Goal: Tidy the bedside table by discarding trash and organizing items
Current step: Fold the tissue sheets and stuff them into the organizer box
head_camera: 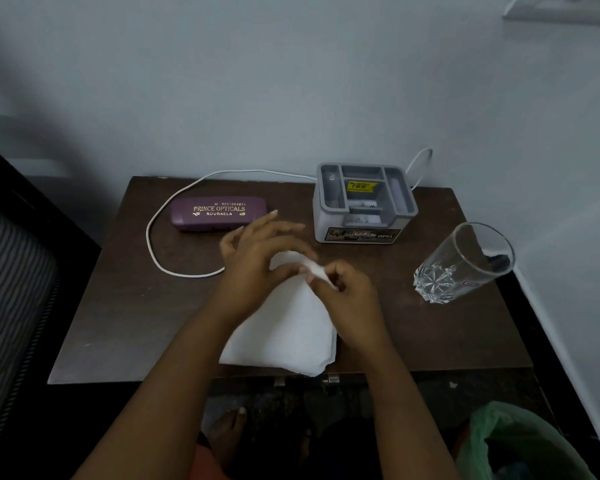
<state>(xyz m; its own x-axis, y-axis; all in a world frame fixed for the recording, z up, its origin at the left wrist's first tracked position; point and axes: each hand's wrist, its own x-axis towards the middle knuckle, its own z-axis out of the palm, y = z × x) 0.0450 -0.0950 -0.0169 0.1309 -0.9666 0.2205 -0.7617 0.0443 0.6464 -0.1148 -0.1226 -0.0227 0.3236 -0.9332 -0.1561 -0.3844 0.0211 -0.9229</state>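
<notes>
A white tissue (288, 327) lies spread on the dark brown bedside table (125, 306), reaching its front edge. My right hand (347, 292) pinches the tissue's far corner between thumb and fingers. My left hand (257, 261) rests over the same corner, its fingers partly spread and touching the paper. A purple spectacle case (219, 213) with gold lettering lies at the back left. A grey plastic organizer (362, 202) with several compartments stands at the back right. An empty clear glass (465, 265) stands near the right edge.
A white cable (160, 216) loops from behind the organizer around the case to my left hand. A bin lined with a green bag (520, 445) sits on the floor at the lower right. A striped bed edge (11, 292) is at the left. The wall is close behind.
</notes>
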